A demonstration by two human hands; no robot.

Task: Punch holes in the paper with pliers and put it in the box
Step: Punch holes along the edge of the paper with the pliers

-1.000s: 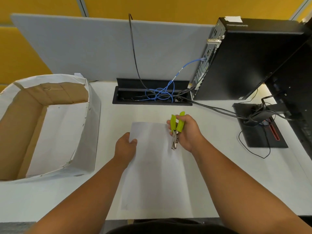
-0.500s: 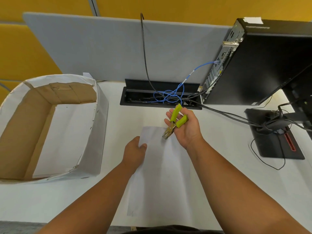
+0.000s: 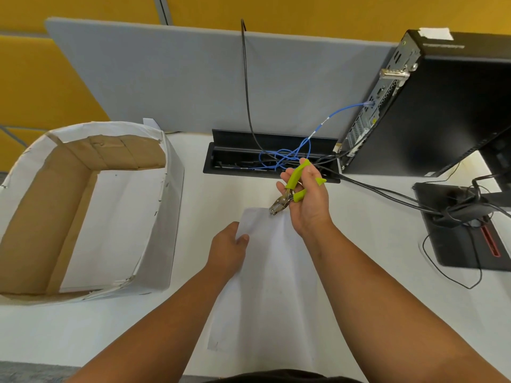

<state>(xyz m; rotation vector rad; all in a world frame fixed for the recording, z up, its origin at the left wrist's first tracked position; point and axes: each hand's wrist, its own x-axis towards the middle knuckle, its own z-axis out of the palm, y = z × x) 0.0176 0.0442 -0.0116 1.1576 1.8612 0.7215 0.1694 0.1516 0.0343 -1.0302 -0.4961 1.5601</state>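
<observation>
Paper (image 3: 271, 286) flat on white table (image 3: 373, 272), lower centre of frame. Left hand (image 3: 228, 251) at the sheet's upper left corner, thumb on top, pinching the edge. Right hand (image 3: 308, 201) raised above the sheet's far edge, fingers curled round green-handled pliers (image 3: 290, 190), handles spread, metal nose pointing down-left just over the paper. Box (image 3: 154, 230), paper-lined cardboard, at left of frame, well apart. Cable tray (image 3: 235, 158) and black computer tower (image 3: 442, 111) at upper right.

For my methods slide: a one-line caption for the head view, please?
Right hand holds green-handled punch pliers at the paper gripped by the left hand.
</observation>
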